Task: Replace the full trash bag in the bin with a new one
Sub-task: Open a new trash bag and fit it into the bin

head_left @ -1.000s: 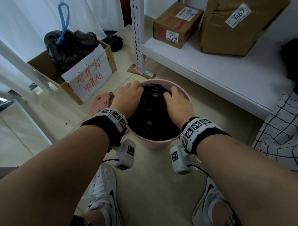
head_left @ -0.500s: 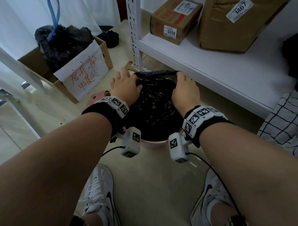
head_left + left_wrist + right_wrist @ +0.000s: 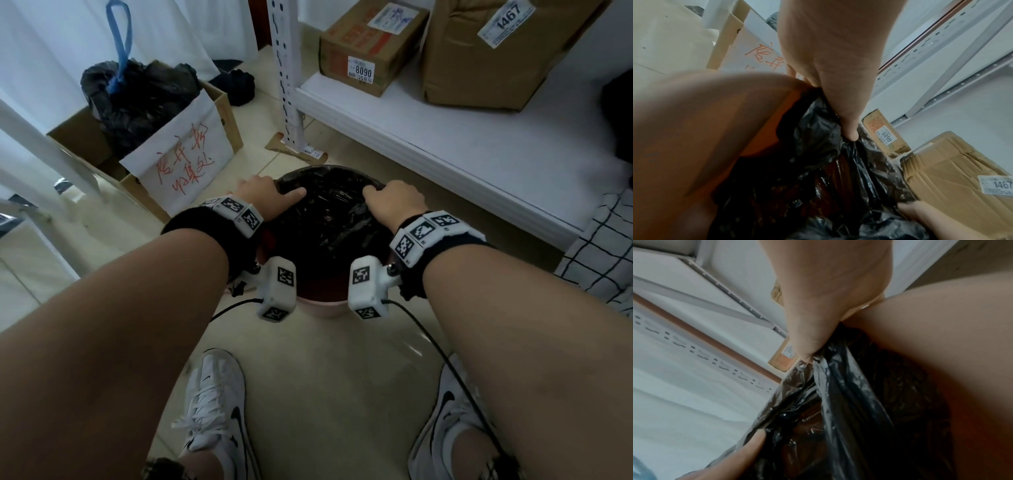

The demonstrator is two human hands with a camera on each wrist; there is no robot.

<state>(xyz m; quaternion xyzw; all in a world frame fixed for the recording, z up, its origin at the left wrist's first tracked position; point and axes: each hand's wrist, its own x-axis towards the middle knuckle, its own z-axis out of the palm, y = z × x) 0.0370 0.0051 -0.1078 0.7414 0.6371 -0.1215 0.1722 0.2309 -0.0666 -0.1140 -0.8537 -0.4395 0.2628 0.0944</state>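
A pink bin [image 3: 320, 306] stands on the floor between my feet, lined with a new black bag [image 3: 329, 219]. The bag's mouth lies stretched over the far rim. My left hand [image 3: 274, 189] holds the bag edge at the left rim, thumb inside and fingers outside. In the left wrist view the thumb [image 3: 849, 129] presses the crumpled bag [image 3: 838, 178] against the bin wall [image 3: 715, 129]. My right hand [image 3: 387, 196] grips the bag edge at the right rim; the right wrist view shows the bag [image 3: 849, 402] pinched under the thumb [image 3: 807, 345]. The full trash bag [image 3: 144, 92], tied with a blue strap [image 3: 120, 44], sits in a cardboard box [image 3: 227, 120].
A low white shelf [image 3: 479, 144] with two cardboard boxes [image 3: 370, 51] [image 3: 507, 51] runs along the right, its perforated post [image 3: 287, 85] just behind the bin. Checked cloth [image 3: 603, 253] hangs at far right. A white frame leg [image 3: 44, 144] slants at left.
Both hands came up out of the bin with the bag's mouth, then moved apart and down to the left and right rim. The bag now spans the bin opening.
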